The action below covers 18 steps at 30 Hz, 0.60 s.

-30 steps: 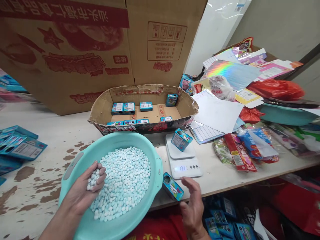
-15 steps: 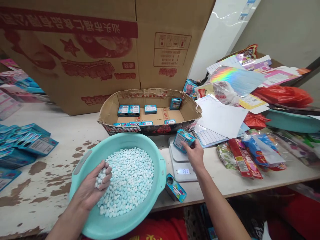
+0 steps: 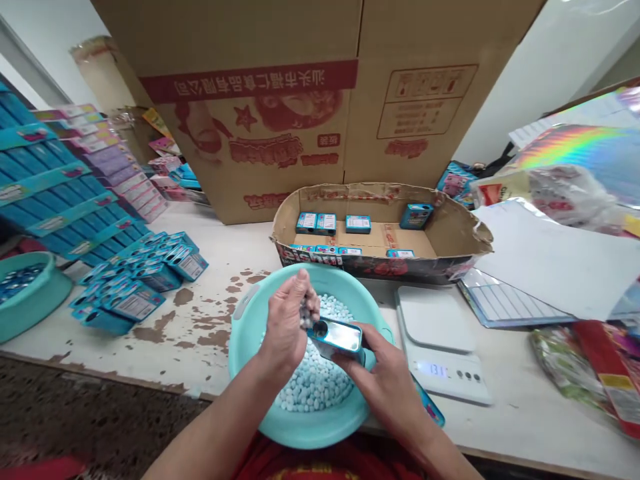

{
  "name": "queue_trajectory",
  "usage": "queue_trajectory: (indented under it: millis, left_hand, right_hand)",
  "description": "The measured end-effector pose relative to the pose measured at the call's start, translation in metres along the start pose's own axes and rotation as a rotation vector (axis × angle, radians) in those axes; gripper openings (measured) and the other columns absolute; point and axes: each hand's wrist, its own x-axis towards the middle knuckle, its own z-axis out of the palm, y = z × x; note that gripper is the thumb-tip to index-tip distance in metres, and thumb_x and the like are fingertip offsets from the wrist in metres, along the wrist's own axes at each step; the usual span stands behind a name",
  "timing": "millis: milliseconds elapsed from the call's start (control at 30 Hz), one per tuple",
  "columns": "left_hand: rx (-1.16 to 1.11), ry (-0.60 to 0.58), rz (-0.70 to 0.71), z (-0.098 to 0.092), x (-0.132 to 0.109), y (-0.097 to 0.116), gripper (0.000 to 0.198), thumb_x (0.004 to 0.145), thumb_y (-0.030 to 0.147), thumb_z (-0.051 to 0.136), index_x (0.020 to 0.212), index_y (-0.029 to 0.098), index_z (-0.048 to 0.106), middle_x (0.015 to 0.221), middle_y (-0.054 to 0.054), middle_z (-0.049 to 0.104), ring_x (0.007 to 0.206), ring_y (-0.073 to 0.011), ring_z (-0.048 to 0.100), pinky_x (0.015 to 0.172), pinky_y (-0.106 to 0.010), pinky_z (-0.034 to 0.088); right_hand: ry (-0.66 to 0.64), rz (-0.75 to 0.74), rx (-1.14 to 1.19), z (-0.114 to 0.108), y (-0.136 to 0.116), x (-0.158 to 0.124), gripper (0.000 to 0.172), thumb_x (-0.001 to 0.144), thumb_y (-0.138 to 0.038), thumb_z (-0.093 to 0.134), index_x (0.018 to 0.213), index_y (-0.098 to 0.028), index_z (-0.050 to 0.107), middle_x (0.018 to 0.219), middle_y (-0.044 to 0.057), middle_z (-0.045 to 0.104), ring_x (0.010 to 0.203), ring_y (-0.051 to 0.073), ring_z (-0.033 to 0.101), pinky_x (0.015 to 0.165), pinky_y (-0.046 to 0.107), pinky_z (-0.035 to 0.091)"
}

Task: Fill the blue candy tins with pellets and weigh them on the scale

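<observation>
My left hand [image 3: 287, 323] is closed around some small pale candies [image 3: 305, 313], right beside the dark round hole at one end of a small blue box. That blue box [image 3: 339, 335] lies in the grip of my right hand [image 3: 387, 373], tilted above the basin. Below both hands is a turquoise basin [image 3: 245, 373], holding a heap of white and light-blue candies [image 3: 315, 387]. To its right sits a white digital scale [image 3: 437, 317] with nothing on its plate; its display reads 131. Another blue box [image 3: 429, 402] is partly hidden behind my right wrist.
An open cardboard tray [image 3: 450, 257] with several blue boxes stands behind the basin, before a big carton [image 3: 400, 40]. More blue boxes [image 3: 145, 280] are grouped at the left, near a stacked display [image 3: 55, 180] and a second basin [image 3: 47, 293]. Papers [image 3: 555, 253] and packets [image 3: 570, 370] cover the right side.
My right hand has brought the blue box from the scale to above the basin. My left hand has risen from the heap with candies to the box's hole. The view has swung left.
</observation>
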Motion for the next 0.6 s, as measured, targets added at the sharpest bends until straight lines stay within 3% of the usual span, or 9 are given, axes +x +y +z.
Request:
queue_trajectory:
  millis: [167,367,600]
  left_hand:
    - [0.219,0.015,0.044,-0.002,0.001,-0.007,0.04,0.074,0.049,0.067,0.059,0.017,0.047,0.052,0.004,0.048,0.047,-0.0057,0.044,0.045,-0.017,0.034]
    - [0.359,-0.058,0.03,-0.006,0.002,-0.011,0.039,0.078,0.05,0.062,0.061,0.017,0.05,0.054,0.004,0.05,0.048,-0.0064,0.046,0.047,-0.018,0.036]
    - [0.231,-0.024,0.02,-0.004,0.003,-0.015,0.04,0.073,0.049,0.068,0.062,0.017,0.047,0.047,0.008,0.038,0.041,-0.0039,0.034,0.037,-0.015,0.025]
  right_hand:
    - [-0.029,0.013,-0.058,0.003,-0.001,0.003,0.023,0.078,-0.026,0.062,0.101,-0.023,0.06,0.094,0.002,0.067,0.084,0.021,0.062,0.073,0.03,0.048]
    - [-0.067,0.033,-0.078,0.005,0.0,0.007,0.025,0.075,-0.02,0.062,0.1,-0.023,0.061,0.093,0.001,0.067,0.083,0.02,0.061,0.074,0.029,0.047]
    - [-0.078,0.063,-0.041,0.006,0.0,0.007,0.026,0.074,-0.019,0.064,0.099,-0.023,0.061,0.094,0.001,0.067,0.086,0.021,0.061,0.075,0.029,0.045]
